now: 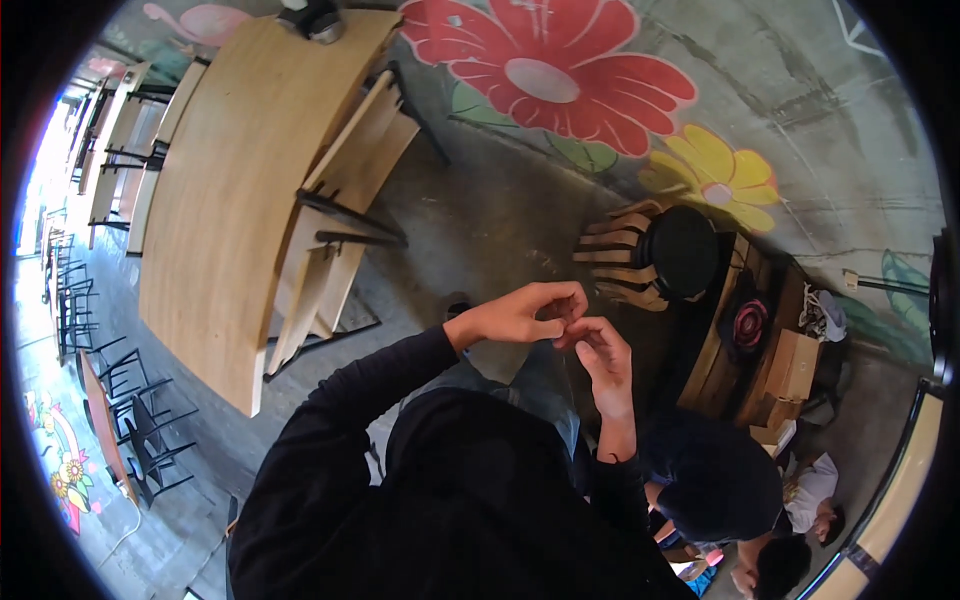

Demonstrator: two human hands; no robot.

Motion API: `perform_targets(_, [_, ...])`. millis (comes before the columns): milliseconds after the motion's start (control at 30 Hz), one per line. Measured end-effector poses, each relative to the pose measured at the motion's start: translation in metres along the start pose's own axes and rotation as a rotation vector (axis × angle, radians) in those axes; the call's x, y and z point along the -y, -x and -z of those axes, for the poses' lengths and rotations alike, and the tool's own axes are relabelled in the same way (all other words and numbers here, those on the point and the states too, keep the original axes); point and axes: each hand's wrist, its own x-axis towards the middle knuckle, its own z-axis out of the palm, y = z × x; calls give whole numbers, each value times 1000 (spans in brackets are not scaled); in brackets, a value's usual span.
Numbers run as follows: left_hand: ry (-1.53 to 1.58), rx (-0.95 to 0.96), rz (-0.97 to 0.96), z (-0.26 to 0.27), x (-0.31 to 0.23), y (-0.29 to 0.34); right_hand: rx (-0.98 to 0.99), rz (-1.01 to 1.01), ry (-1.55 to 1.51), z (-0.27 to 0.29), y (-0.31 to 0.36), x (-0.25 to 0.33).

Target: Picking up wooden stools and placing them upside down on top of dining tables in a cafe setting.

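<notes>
Both of my hands meet in front of my body, above my lap. My left hand comes in from the left in a black sleeve, its fingers curled and its thumb bent in toward the fingertips. Facing it, my right hand is raised with bent fingers, their tips at the left hand's fingertips. Whatever lies between the fingertips, if anything, is too small to make out. Below the hands are my jeans.
A long wooden table with wooden benches stands at left. At right are a black-topped stool, a dark bag with a red pattern and a cardboard box. A person in dark clothes is close at my right.
</notes>
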Motion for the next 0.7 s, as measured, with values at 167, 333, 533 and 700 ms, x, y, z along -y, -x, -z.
perform_targets(167, [-1, -107, 142, 2, 98, -98, -35, -191, 24, 132, -46, -39])
perform_targets(333, [37, -395, 390, 1, 237, -159, -315, -62, 621, 309, -106, -122])
perform_targets(533, [179, -704, 750, -24, 313, -224, -666, -80, 1229, 538, -125, -162])
perform_targets(700, [229, -691, 779, -33, 350, -280, -881, -413, 1132, 626, -120, -195])
